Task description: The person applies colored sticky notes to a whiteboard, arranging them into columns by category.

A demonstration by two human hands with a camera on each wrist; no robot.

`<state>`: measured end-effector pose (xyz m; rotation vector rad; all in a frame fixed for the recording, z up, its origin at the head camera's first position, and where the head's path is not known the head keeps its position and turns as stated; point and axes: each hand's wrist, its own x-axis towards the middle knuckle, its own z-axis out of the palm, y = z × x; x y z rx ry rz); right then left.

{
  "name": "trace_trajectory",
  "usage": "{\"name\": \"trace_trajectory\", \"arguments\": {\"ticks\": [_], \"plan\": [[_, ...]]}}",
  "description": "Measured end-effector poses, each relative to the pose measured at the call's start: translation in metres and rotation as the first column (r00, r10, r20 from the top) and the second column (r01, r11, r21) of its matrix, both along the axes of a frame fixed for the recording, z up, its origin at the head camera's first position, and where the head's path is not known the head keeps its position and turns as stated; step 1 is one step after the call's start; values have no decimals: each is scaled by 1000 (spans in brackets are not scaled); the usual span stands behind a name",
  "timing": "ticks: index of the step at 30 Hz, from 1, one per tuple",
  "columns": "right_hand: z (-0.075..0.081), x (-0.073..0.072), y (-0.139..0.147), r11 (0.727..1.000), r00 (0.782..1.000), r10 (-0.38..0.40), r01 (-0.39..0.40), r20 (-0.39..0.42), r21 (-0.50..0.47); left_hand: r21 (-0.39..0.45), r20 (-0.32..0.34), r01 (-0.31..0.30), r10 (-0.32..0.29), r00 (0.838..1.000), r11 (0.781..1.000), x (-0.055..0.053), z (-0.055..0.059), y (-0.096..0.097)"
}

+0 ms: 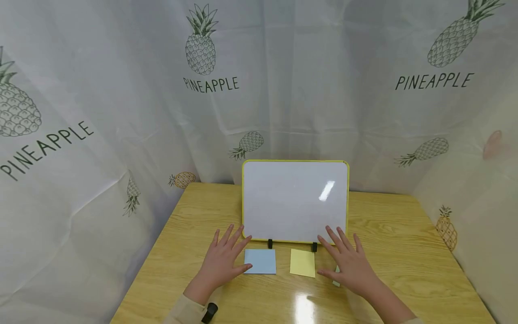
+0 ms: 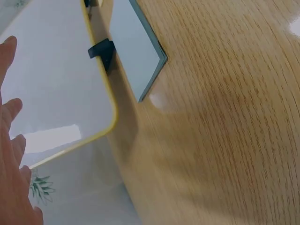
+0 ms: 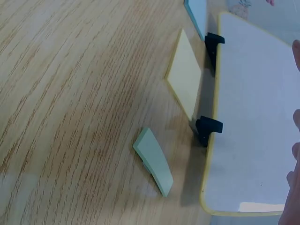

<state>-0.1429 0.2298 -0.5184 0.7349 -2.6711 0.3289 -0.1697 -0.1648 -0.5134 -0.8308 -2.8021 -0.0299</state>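
A whiteboard with a yellow frame and a blank surface stands on black feet. My left hand hovers with straight, spread fingers at its lower left corner, the thumb overlapping the edge of a blue sticky note pad. My right hand, fingers spread likewise, is by the lower right corner. Between the hands lies a yellow sticky note pad. A narrow pale green sticky note pad shows fully in the right wrist view; in the head view my right hand partly hides it. Neither hand holds anything.
The wooden table has a glossy top with a bright reflection near the front. A pale curtain printed with pineapples hangs behind the table and along both sides. A black band is at the left sleeve.
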Motion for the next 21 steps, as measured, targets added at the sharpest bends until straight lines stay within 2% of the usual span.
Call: {"name": "trace_trajectory", "arguments": {"ticks": [4, 9, 15, 21], "plan": [[-1, -2, -3, 1000, 1000, 13, -13, -1, -11, 14, -15, 8, -8, 1000, 1000, -1, -2, 0], [-1, -7, -11, 999, 999, 33, -31, 40, -33, 70, 12, 32, -33, 999, 997, -1, -6, 1], [-2, -11, -22, 996, 997, 60, -57, 56, -66, 118, 123, 29, -44, 991, 993, -1, -6, 3], [-6, -14, -37, 984, 988, 123, -110, 91, -142, 171, 252, 36, -79, 964, 985, -5, -14, 3]]}}
